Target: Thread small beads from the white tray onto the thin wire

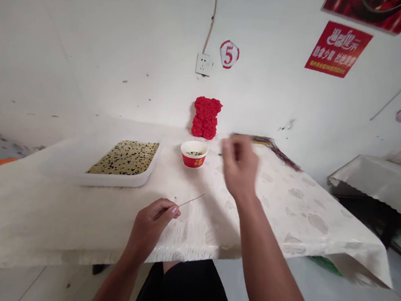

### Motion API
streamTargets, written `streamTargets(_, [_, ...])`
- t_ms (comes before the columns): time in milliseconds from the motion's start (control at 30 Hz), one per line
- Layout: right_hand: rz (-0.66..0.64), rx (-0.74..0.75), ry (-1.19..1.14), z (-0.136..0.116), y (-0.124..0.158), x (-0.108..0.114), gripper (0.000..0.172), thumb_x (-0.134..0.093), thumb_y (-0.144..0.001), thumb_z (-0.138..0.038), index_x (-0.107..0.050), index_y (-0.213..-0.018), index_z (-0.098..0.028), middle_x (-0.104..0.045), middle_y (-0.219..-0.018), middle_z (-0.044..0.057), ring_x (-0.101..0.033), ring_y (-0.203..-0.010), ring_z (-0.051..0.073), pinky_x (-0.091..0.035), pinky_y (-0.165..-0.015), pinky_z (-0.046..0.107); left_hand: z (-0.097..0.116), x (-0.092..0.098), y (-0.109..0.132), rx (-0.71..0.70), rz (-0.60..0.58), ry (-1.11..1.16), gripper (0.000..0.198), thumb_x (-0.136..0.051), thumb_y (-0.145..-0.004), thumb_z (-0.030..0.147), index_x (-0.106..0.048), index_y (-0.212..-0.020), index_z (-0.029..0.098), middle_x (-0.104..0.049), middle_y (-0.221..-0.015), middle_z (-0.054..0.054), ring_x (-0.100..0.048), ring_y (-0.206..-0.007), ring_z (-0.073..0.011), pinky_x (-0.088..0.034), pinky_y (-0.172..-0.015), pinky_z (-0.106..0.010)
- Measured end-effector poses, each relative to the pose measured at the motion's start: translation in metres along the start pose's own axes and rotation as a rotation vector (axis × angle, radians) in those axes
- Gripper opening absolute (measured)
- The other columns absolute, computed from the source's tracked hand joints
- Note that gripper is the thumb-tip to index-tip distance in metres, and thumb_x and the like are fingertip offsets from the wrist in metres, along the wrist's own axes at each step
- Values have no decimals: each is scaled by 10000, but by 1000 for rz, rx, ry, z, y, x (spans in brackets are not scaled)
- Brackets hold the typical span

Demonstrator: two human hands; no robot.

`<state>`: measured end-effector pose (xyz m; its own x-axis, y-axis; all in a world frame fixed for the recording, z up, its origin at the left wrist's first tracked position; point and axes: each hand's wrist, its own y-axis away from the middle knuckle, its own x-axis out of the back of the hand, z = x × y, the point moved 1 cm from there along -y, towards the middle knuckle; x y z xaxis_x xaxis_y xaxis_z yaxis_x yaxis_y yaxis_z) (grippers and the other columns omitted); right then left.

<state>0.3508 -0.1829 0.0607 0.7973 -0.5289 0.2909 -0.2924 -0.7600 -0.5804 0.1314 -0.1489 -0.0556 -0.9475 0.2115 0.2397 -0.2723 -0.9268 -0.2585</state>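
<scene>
My left hand (152,226) hovers near the table's front edge, its thumb and fingers pinched on a thin needle or wire (192,200) that points up and to the right. Raised above the table to the right of a red paper cup (193,153), my right hand (238,167) is blurred by motion. Its fingers look curled; whether they hold anything cannot be made out. The cup has small beads inside. A white tray (119,178) of several dark and yellowish beads lies to the left of the cup.
A red rose bear (206,118) stands against the wall behind the cup. A bundle of thin coloured strands (274,150) lies at the table's far right. The table carries a pale patterned cloth (304,212). Another covered table (378,179) stands at the right.
</scene>
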Motion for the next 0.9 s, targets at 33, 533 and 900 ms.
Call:
streamTargets(33, [14,-22,88,11,-12,-12,311,-631,-860,-518,-602,-1017,-251,-511,-609,-38,-485,-584,182,-308,-565,296,0,0,0,-4,-4,6,213,-652,-854,387,-708,-753,208,-721,-745,-22,-684,-756,-197,-541,-718,-286])
streamTargets(533, [-294,-43,332,65,43,-41,236,-454,-991,-323,-637,-892,-212,-639,-705,-11,-588,-642,162,-395,-615,257,0,1,1,-21,116,158,260,-568,-909,374,-632,-724,203,-641,-718,-17,-609,-746,-178,-508,-734,-287])
streamTargets(900, [-634,155,452,65,40,-111,160,-528,-917,-144,-670,-845,-153,-672,-958,113,-603,-935,248,-376,-865,378,-3,-1,0,-15,198,259,313,-543,-903,446,-561,-706,204,-582,-682,-23,-552,-692,-175,-498,-697,-312])
